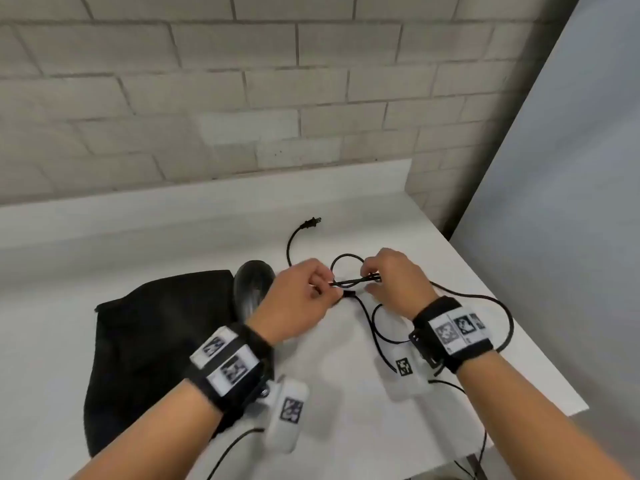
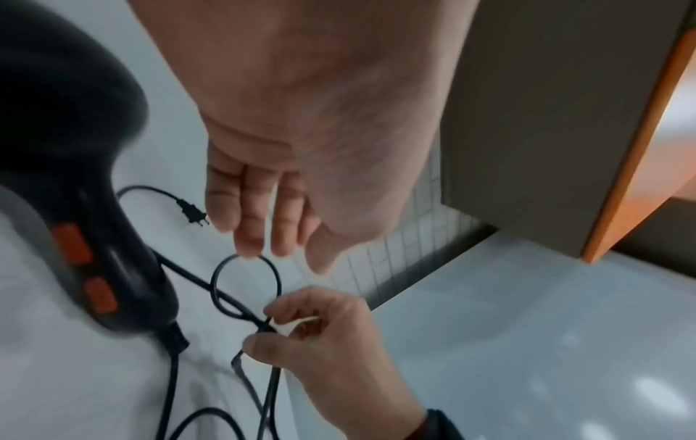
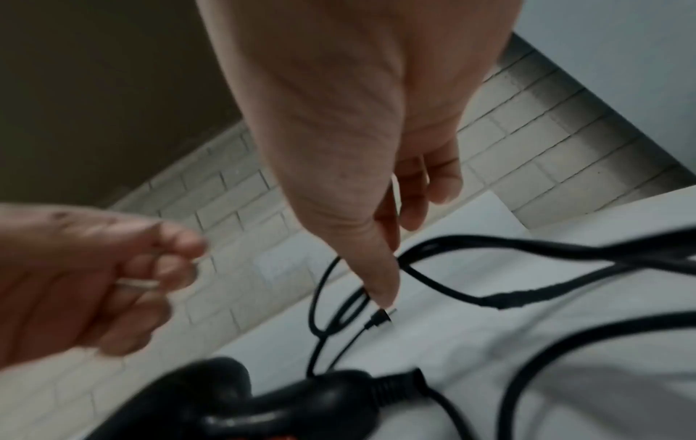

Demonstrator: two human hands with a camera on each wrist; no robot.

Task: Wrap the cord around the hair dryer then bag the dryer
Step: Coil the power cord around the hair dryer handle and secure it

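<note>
The black hair dryer point(image 1: 252, 289) point(image 2: 56, 148) point(image 3: 263, 410) lies on the white table point(image 1: 346, 427), its head resting on the edge of the black bag point(image 1: 156, 341). Its black cord point(image 1: 288, 245) point(image 2: 188, 275) point(image 3: 565, 253) sprawls loose over the table. The plug point(image 1: 311, 221) point(image 2: 192, 213) lies free near the back. Just above the table, a short stretch of cord is doubled into a small loop. My left hand point(image 1: 323, 285) point(image 3: 169, 268) pinches one end of that stretch. My right hand point(image 1: 369, 277) point(image 2: 271, 327) pinches the other end. A thin pale strip shows between the fingers.
A brick wall point(image 1: 311, 81) rises behind the table's raised back lip point(image 1: 207, 199). The table's right edge point(image 1: 540, 341) lies close to my right wrist, with a grey panel point(image 1: 571, 202) beyond it. Cord loops trail off the front right corner.
</note>
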